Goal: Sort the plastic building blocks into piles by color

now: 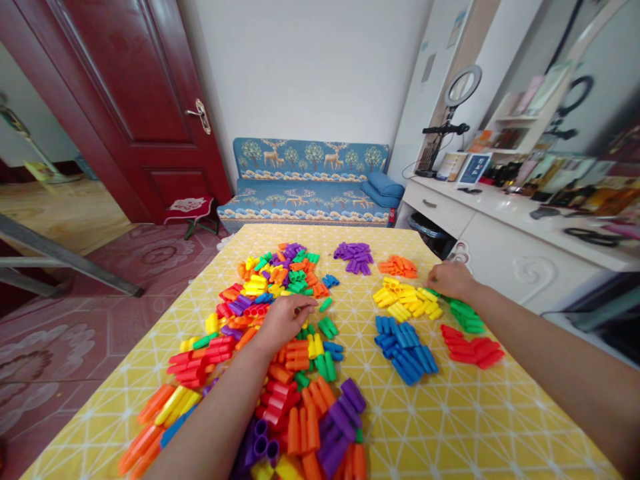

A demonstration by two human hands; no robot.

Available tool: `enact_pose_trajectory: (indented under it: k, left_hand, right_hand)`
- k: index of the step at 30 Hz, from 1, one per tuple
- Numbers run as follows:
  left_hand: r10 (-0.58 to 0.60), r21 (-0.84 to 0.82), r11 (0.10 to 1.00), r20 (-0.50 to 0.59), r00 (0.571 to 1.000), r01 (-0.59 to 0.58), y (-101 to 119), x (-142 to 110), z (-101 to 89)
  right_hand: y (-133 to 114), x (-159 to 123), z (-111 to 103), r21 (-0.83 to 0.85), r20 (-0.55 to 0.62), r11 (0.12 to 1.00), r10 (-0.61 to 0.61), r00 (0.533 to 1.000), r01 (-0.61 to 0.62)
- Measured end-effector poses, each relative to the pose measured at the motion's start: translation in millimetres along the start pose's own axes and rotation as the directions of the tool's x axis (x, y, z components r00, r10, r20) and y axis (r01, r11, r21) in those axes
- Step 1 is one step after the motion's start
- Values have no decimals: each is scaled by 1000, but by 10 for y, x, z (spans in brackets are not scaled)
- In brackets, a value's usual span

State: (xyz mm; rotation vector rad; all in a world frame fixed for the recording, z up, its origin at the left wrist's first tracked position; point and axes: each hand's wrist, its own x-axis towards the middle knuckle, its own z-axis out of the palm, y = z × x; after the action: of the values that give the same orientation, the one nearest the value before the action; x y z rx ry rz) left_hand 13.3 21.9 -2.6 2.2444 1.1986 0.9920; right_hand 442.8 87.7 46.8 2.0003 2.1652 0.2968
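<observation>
The table's [410, 427] left half bears a mixed heap [297, 357] of pieces; the left forearm [215, 413], low over it, could sweep some off. Past the far right corner, a bin [431, 230] hides its contents. The left hand [284, 320] over the heap and right hand [451, 280] beside the right edge's green pile [467, 317] are narrowed; I cannot tell their hold.

We've a desk [410, 433] w/ yellow, white-lined cover. On its L we see a big mixed heap of multicoloured hollow plastic tubes [298, 355]; on R, sep. piles: purple [355, 257], orange [399, 267], yellow [407, 301], blue [406, 350], green [466, 317] & red [473, 349].
</observation>
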Motion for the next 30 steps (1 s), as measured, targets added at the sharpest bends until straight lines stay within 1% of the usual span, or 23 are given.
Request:
enact_pose_trajectory:
  k: [4, 5, 7, 8, 10, 11, 12, 13, 14, 15, 16, 17, 18, 20, 22, 23, 26, 30]
  left_hand:
    - [-7, -6, 1000, 5, 1000, 7, 7, -1, -4]
    - [-9, -11, 1000, 7, 1000, 9, 9, 0, -6]
    - [-12, -19, 1000, 7, 1000, 12, 12, 1, -10]
    - [-12, -20, 1000, 5, 1000, 12, 11, 1, -10]
    - [-10, -17, 1000, 3, 1000, 10, 9, 2, -8]
    - [-8, -14, 1000, 2, 1000, 8, 7, 2, -6]
    - [-6, -10, 1000, 0, 1000, 6, 7, 2, -4]
    - [-5, -7, 1000, -4, 1000, 5, 7, 1, -2]
    - [-4, -2, 1000, -6, 1000, 4, 9, 1, -1]
    - [-3, 2, 1000, -6, 1000, 3, 13, 0, -2]
    - [-3, 5, 1000, -3, 1000, 3, 19, -1, -3]
    - [-4, 5, 1000, 0, 1000, 4, 25, -1, -6]
    - [-7, 3, 1000, 2, 1000, 7, 32, -1, -9]
    - [-12, -2, 1000, 0, 1000, 12, 41, -2, -13]
    - [-15, -3, 1000, -4, 1000, 15, 45, -4, -16]
    - [-16, -1, 1000, -3, 1000, 16, 47, -6, -17]
    - [-8, -2, 1000, 22, 1000, 8, 57, -12, -27]
    - [15, 12, 1000, 85, 996, -16, 90, -15, -49]
  right_hand:
    - [-2, -36, -19, 23, -36, 1000, -4, 999, 5]
    - [-11, -38, -32, 41, -62, 999, 6, 998, -3]
    - [-79, -36, -85, 110, -161, 994, 33, 986, -15]
    - [-148, -38, -130, 156, -225, 988, 43, 974, -8]
    - [-379, -62, -250, 296, -362, 953, 47, 931, 67]
    - [-540, -92, -318, 378, -416, 916, 38, 909, 134]
    - [-728, -137, -384, 480, -467, 850, 37, 883, 218]
    - [-935, -196, -442, 577, -503, 759, 40, 864, 301]
    - [-1153, -268, -487, 654, -506, 662, 23, 862, 366]
    - [-1370, -350, -515, 712, -483, 577, -12, 876, 401]
    - [-1578, -435, -523, 752, -455, 520, -36, 890, 405]
    - [-1770, -519, -514, 766, -416, 500, -94, 904, 404]
    - [-1941, -596, -491, 768, -363, 512, -149, 920, 385]
    - [-2210, -714, -418, 749, -239, 581, -211, 948, 318]
    - [-2394, -772, -344, 724, -159, 638, -214, 964, 261]
    - [-2461, -781, -316, 718, -149, 649, -210, 966, 251]
    - [-2600, -764, -268, 711, -176, 658, -177, 968, 250]
    - [-2706, -748, -223, 713, -201, 669, -89, 975, 209]
